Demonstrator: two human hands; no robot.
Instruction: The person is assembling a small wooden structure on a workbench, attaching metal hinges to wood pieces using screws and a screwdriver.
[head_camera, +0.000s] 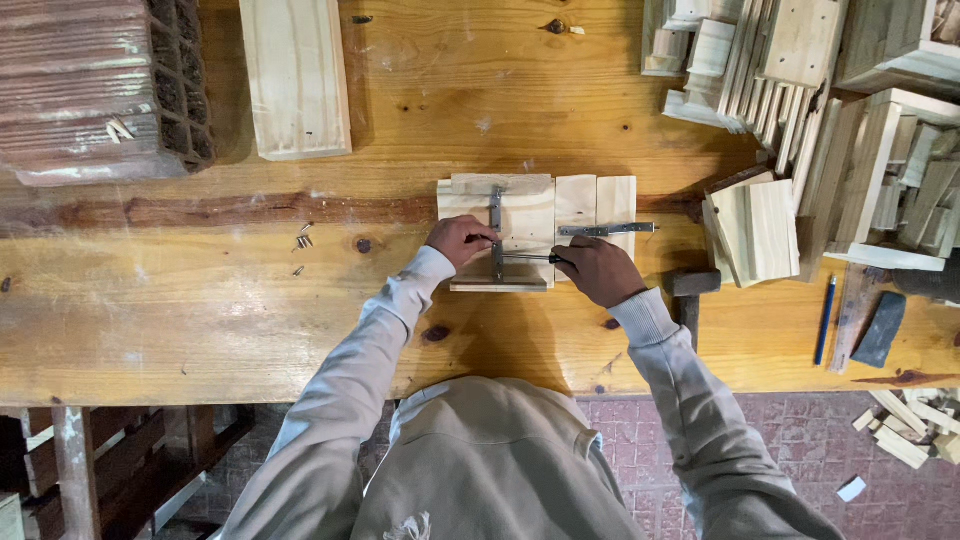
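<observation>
A small pale wooden panel (525, 215) lies on the workbench (200, 310), with a metal strap hinge (495, 210) running down its left part. My left hand (458, 240) rests on the panel's left edge, fingertips pinched at the hinge. My right hand (598, 270) grips a screwdriver (525, 257) whose shaft points left to the hinge. A second metal hinge (605, 230) lies across the narrow boards (597, 203) at the panel's right.
Several small screws (303, 242) lie left of the panel. A plank (295, 75) and a brick (95, 85) sit at the back left. Stacked wood pieces (800, 90) fill the back right. A hammer (692, 290), blue pencil (825, 320) and dark stone (880, 330) lie at the right.
</observation>
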